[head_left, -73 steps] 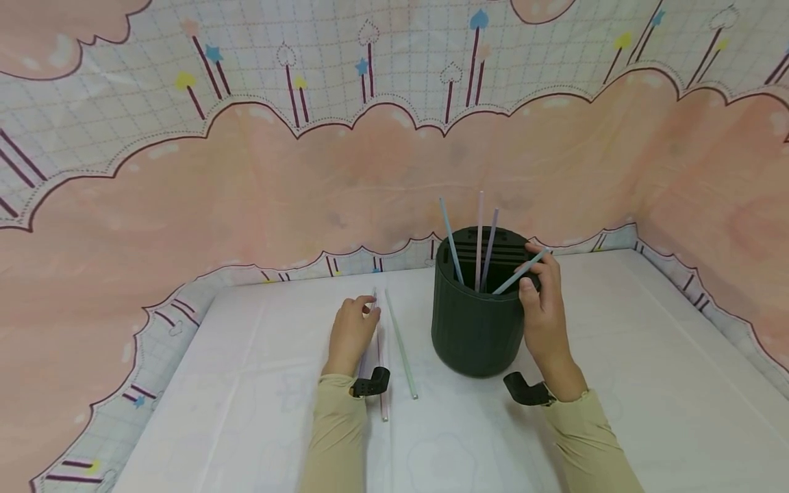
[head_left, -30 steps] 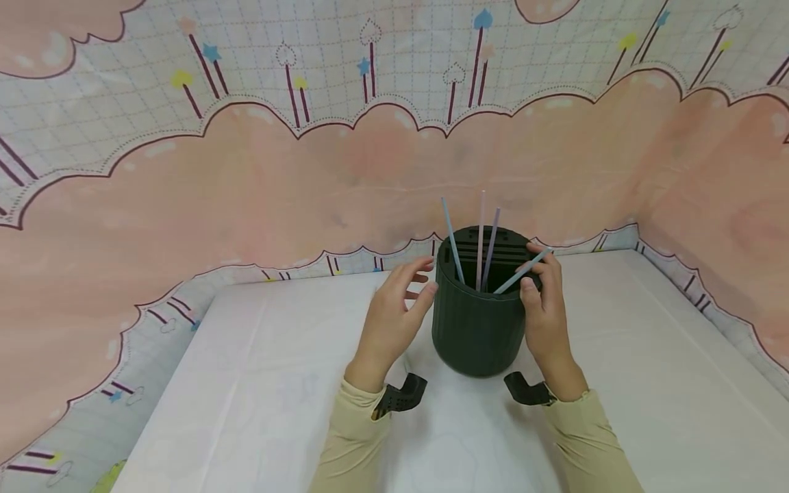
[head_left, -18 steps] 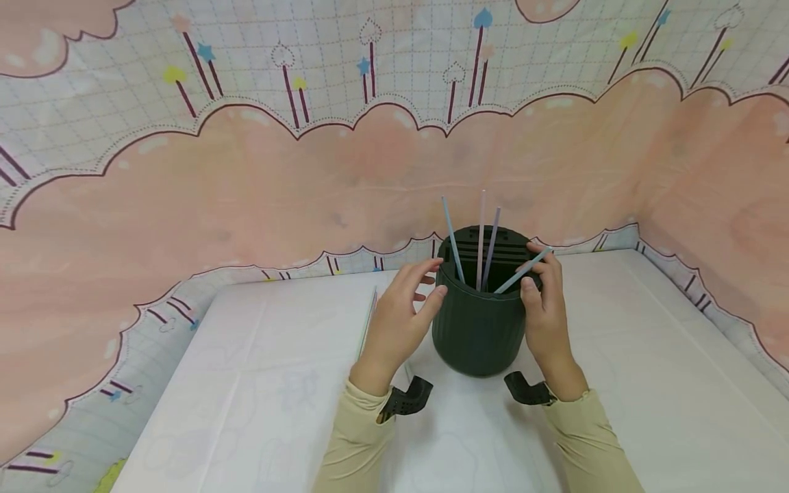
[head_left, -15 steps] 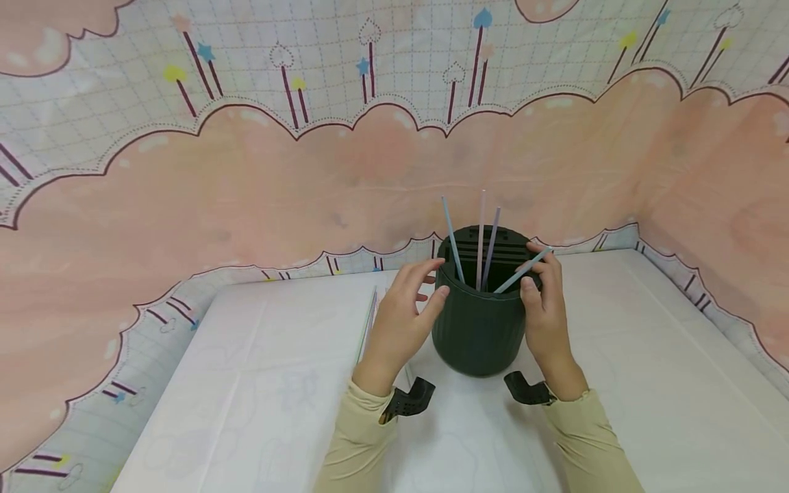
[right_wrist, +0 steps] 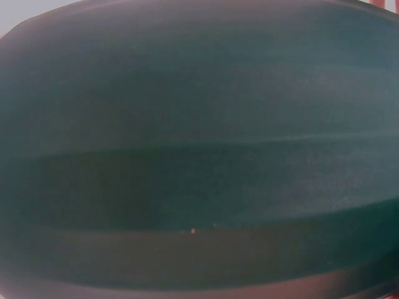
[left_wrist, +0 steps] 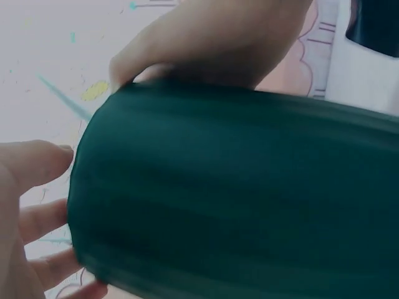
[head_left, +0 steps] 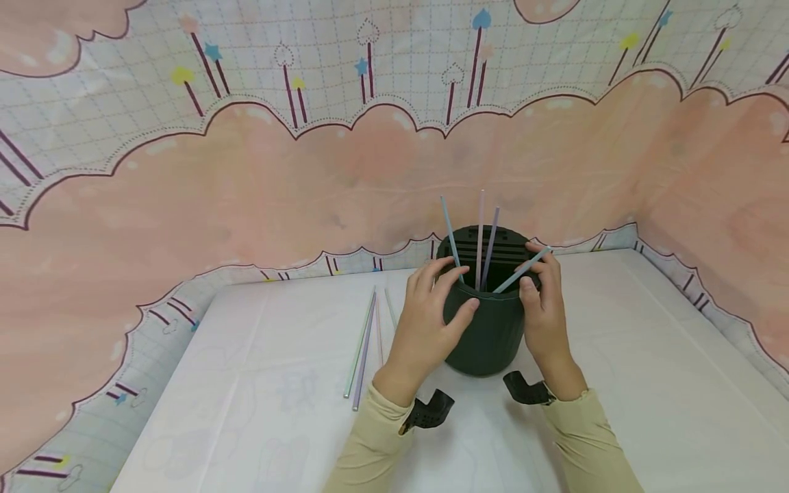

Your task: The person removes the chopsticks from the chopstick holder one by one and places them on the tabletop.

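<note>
A dark green round container [head_left: 493,335] stands on the white table. My right hand [head_left: 545,322] grips its right rim, thumb outside. My left hand [head_left: 425,329] is at the left rim with fingers spread and gently bent over the edge, close to a thin light-blue stick [head_left: 448,222]. The left wrist view shows the left thumb [left_wrist: 47,159] just off the container's rim. A pink stick [head_left: 481,233] and a purple stick [head_left: 491,239] stand upright in the opening. Another blue stick [head_left: 524,269] leans out to the right, by the right fingers. Container wall fills the right wrist view.
Left of my left hand a green stick [head_left: 359,346], a purple stick [head_left: 364,356] and a pink stick [head_left: 379,329] lie on the table [head_left: 259,404]. A further pale green stick [head_left: 390,305] is partly hidden by that hand. Printed cloth [head_left: 277,198] hangs behind.
My left hand has gone from the sticks on the table rightward to the container's rim, its fingers now over the edge. My right hand and the container have stayed put.
</note>
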A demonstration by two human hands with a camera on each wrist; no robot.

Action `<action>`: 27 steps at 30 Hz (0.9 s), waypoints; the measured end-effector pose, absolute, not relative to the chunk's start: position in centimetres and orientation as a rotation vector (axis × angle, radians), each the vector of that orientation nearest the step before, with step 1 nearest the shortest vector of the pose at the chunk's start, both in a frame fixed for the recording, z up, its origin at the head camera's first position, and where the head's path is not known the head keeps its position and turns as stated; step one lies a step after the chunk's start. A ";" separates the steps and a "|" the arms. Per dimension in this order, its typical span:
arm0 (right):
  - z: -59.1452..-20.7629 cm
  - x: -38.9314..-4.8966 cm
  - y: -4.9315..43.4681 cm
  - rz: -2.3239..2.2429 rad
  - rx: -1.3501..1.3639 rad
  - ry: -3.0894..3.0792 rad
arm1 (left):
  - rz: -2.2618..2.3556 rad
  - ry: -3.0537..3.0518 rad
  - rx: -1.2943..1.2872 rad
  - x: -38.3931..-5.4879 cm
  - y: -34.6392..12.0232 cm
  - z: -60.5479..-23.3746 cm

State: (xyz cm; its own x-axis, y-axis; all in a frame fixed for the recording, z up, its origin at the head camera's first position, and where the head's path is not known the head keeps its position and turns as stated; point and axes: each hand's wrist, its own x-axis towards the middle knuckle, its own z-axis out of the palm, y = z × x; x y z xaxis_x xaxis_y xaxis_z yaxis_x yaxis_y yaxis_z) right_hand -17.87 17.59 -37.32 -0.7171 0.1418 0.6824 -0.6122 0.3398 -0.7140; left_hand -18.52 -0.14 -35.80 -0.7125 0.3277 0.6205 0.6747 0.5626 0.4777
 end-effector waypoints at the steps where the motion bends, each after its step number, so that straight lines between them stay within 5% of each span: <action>1: -37.4 -17.9 17.6 1.436 0.408 -1.936 | -0.963 -2.336 -0.809 -18.4 0.1 -35.8; 27: -38.9 -18.4 18.0 1.424 0.382 -1.934 | -0.784 -2.312 -0.876 -16.1 2.3 -35.8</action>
State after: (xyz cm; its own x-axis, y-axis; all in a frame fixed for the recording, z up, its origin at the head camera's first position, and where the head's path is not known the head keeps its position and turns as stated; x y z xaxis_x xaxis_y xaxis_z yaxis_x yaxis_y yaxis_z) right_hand -18.35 17.99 -38.91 -0.7149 0.1617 0.6802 -0.6016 0.3536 -0.7163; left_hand -16.08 2.27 -35.78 -0.6420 0.4009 0.6535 0.7157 0.6191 0.3233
